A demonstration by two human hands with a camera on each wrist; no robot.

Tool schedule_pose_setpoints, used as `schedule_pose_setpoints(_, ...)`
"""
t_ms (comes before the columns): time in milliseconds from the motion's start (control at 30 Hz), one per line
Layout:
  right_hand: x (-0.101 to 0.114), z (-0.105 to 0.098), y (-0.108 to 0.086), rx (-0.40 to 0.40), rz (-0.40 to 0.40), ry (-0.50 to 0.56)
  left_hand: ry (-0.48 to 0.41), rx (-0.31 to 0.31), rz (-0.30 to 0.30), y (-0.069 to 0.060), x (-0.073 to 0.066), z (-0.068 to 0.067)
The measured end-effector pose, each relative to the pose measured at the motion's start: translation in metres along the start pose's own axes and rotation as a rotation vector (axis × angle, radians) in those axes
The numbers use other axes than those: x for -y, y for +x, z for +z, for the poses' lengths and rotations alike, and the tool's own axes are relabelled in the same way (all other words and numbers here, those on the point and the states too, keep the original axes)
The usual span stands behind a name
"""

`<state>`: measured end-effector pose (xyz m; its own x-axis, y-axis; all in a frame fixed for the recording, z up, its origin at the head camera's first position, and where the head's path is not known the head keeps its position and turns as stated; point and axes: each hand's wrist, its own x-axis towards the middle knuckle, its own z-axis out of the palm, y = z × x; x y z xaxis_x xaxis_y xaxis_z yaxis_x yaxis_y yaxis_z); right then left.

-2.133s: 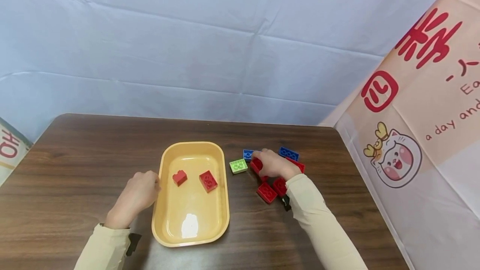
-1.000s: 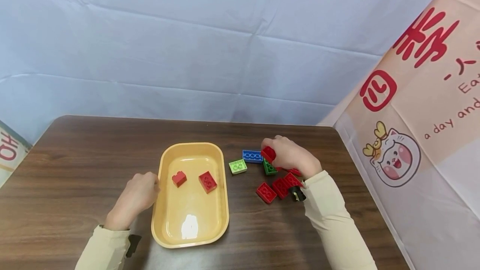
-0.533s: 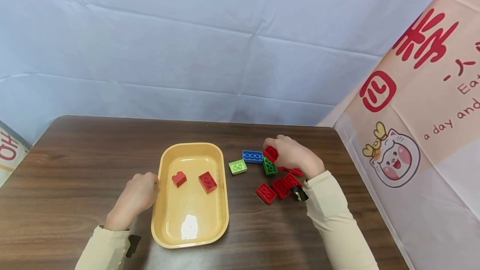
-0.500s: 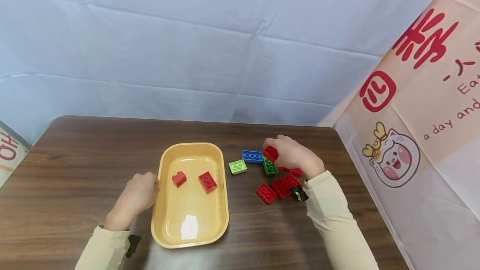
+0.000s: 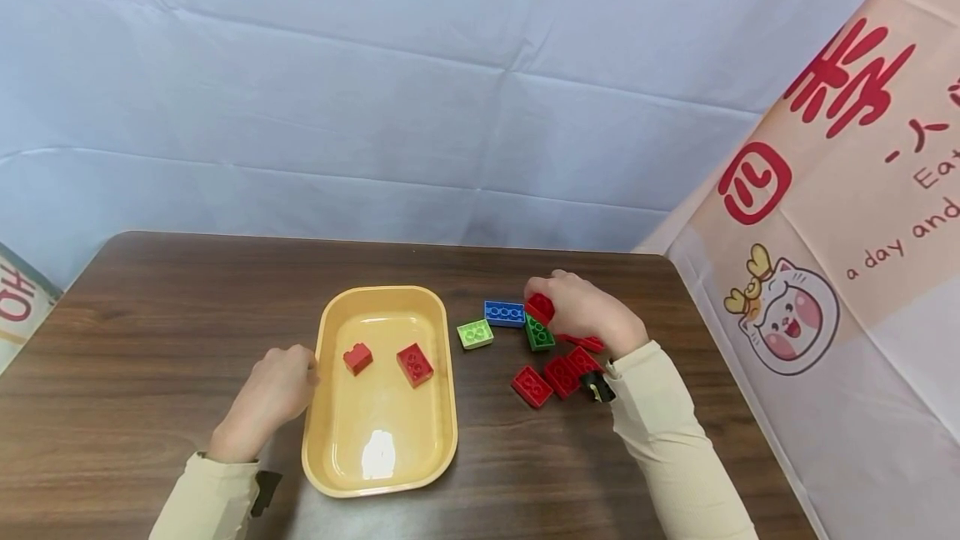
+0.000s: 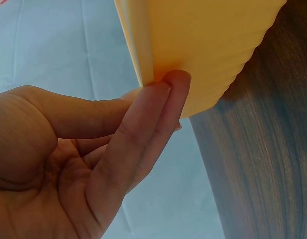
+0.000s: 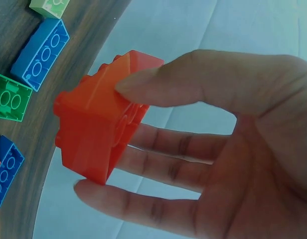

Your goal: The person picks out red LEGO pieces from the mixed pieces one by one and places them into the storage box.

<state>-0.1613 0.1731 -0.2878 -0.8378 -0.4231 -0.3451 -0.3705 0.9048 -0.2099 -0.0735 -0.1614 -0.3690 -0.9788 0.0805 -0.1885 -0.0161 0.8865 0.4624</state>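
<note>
Moved rightward since two seconds ago, our right hand [image 5: 579,307] pinches a red brick [image 7: 101,112] above the table [image 5: 187,307]; our left hand [image 5: 272,390] pinches the tray rim [image 6: 139,45], likely steadying it; two bricks [image 5: 416,366] lie inside.

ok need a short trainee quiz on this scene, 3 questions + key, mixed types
1. What does the left hand pinch? a) nothing b) the tray c) the table
2. True or false: in the head view, the red brick in the right hand is over the tray.
3. How many blue bricks show in the right wrist view?

Key:
1. b
2. False: it is off to the tray's right, by the green brick.
3. Two.
</note>
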Motion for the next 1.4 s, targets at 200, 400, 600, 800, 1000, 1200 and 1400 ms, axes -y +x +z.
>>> schedule_pose_setpoints(200,0.003,0.000,0.000,0.003,-0.003,-0.023,0.008,-0.012,0.012,0.000,0.000,0.000)
schedule_pose_setpoints(400,0.008,0.001,0.002,-0.007,-0.030,-0.026,0.011,-0.003,0.006,0.000,0.000,0.000)
schedule_pose_setpoints(600,0.017,0.001,0.006,0.002,-0.038,-0.034,0.025,-0.024,0.024,0.001,0.001,0.001)
schedule_pose_setpoints(800,0.029,0.004,0.012,0.042,-0.047,-0.044,0.023,-0.028,0.026,0.001,0.002,0.001)
schedule_pose_setpoints(1000,0.041,0.005,0.018,0.045,-0.088,-0.057,0.017,-0.030,0.027,0.000,0.001,0.001)
schedule_pose_setpoints(1200,0.058,0.005,0.022,0.058,-0.137,-0.050,0.017,-0.034,0.023,0.000,0.001,0.001)
schedule_pose_setpoints(1400,0.078,0.010,0.025,0.049,-0.197,-0.066,0.012,-0.024,0.012,-0.001,0.000,0.001)
